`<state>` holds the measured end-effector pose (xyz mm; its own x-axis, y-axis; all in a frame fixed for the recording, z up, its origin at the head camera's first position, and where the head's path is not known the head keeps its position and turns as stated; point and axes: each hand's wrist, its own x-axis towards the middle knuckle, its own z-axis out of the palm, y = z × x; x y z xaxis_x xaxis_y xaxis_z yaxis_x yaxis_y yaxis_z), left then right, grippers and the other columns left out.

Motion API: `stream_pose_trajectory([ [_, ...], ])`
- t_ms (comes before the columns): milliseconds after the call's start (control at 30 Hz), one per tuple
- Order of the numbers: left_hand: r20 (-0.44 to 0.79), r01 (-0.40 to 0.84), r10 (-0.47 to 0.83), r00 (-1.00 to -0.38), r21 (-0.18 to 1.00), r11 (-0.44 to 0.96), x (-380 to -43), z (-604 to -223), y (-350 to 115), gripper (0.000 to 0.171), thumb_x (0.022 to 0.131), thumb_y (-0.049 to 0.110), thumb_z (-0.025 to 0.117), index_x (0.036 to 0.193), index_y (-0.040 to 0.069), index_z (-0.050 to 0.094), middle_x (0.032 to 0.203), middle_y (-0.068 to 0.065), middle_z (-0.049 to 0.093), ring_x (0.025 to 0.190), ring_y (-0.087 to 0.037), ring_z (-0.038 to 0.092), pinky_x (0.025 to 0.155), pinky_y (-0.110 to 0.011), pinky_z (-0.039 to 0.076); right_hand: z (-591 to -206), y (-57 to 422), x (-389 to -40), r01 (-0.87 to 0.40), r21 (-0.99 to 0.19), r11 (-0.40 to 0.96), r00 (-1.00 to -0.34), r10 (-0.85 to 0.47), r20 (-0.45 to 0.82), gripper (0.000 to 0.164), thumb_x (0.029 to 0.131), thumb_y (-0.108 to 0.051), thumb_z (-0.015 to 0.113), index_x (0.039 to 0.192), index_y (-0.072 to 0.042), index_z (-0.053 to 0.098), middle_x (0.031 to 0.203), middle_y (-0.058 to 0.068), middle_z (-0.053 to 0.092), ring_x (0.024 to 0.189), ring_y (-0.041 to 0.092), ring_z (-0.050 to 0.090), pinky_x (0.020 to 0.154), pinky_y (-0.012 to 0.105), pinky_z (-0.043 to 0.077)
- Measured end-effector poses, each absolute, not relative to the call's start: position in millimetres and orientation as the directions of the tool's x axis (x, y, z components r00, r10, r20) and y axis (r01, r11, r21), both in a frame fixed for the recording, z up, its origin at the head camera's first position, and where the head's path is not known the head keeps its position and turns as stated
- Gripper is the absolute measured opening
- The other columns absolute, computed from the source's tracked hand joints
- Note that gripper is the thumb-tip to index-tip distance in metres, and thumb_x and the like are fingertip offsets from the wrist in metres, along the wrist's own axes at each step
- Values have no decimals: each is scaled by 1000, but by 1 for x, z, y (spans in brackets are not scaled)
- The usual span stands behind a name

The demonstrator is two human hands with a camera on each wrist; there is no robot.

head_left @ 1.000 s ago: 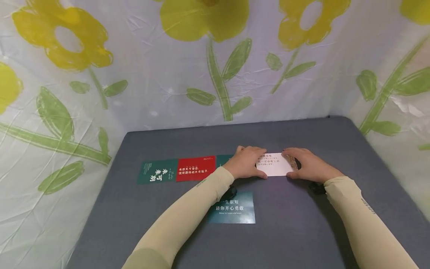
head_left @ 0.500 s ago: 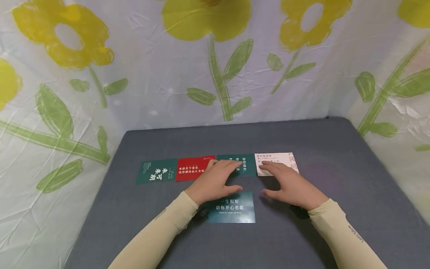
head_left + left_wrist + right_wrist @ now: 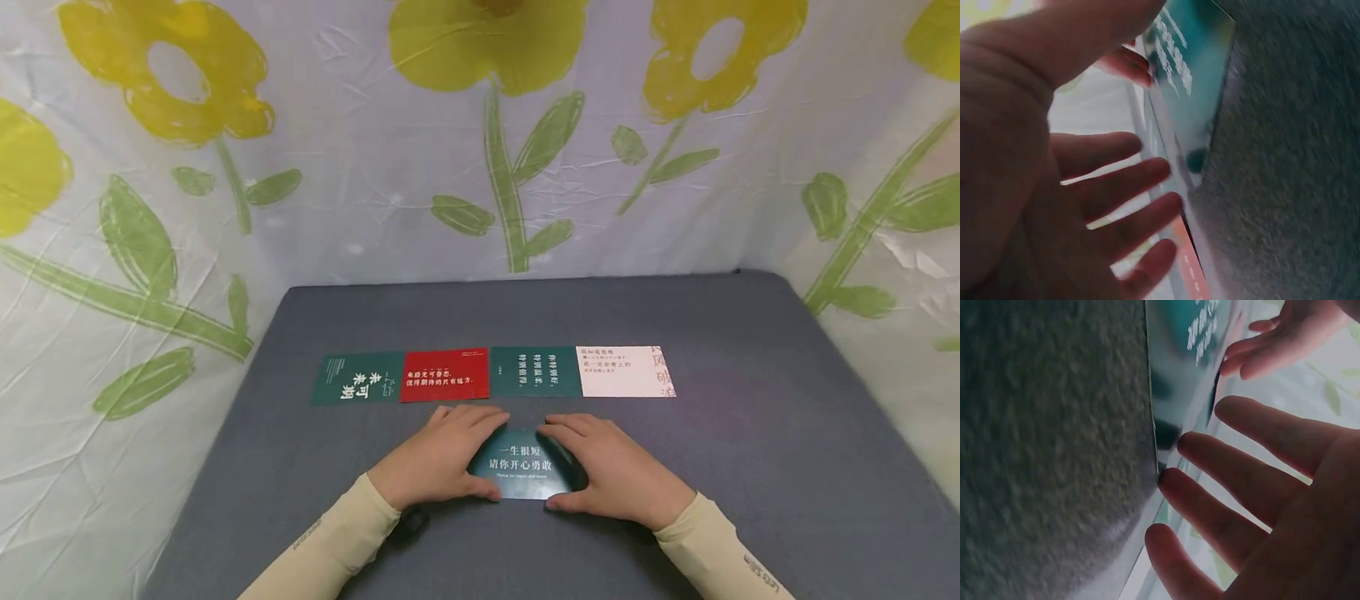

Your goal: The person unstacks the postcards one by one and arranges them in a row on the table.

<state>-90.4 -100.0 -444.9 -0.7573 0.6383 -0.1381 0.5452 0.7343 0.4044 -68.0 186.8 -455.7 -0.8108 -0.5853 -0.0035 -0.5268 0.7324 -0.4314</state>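
Note:
A glossy teal card (image 3: 519, 467) with white writing lies flat on the grey table, between the two hands. At its left side is my left hand (image 3: 446, 458), thumb by the near edge and fingers by the far edge. My right hand (image 3: 618, 467) frames its right side in the same way. In the left wrist view the fingers (image 3: 1116, 181) are spread and relaxed close over the teal card (image 3: 1194, 119). The right wrist view shows extended fingers (image 3: 1229, 462) near the end of the card (image 3: 1179, 381). Neither hand grips it.
Along the table (image 3: 750, 500) behind the hands runs a row of cards: green (image 3: 356, 379), red (image 3: 446, 375), another green (image 3: 536, 372) and pale pink (image 3: 622, 372). A flower-printed curtain (image 3: 360, 167) hangs behind the table and at its sides.
Both hands have let go of the pink card at the row's right end. They have come back toward the near side and now stand around the teal card, which lies in place.

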Motion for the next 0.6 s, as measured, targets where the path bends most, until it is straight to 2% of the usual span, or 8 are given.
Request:
stream_pose_trajectory([
  [233,-184,557,645,-741,368,745,-84,-445,-99,106,76,50,97,162,12,48,163,-3,53,151,-25,48,126,-47,40,-459,181,-64,-500,-421,757,-828,-560,-24,93,75,-55,97,151,-13,62,158,6,59,145,28,56,117,60,48],
  [600,-163,565,641,-750,346,749,-86,-445,-99,98,76,47,98,158,15,55,157,-1,62,144,-23,58,123,-46,45,-461,182,-62,-488,-427,761,-841,-541,-2,87,75,-45,99,149,-14,64,152,2,64,138,25,62,114,56,52],
])
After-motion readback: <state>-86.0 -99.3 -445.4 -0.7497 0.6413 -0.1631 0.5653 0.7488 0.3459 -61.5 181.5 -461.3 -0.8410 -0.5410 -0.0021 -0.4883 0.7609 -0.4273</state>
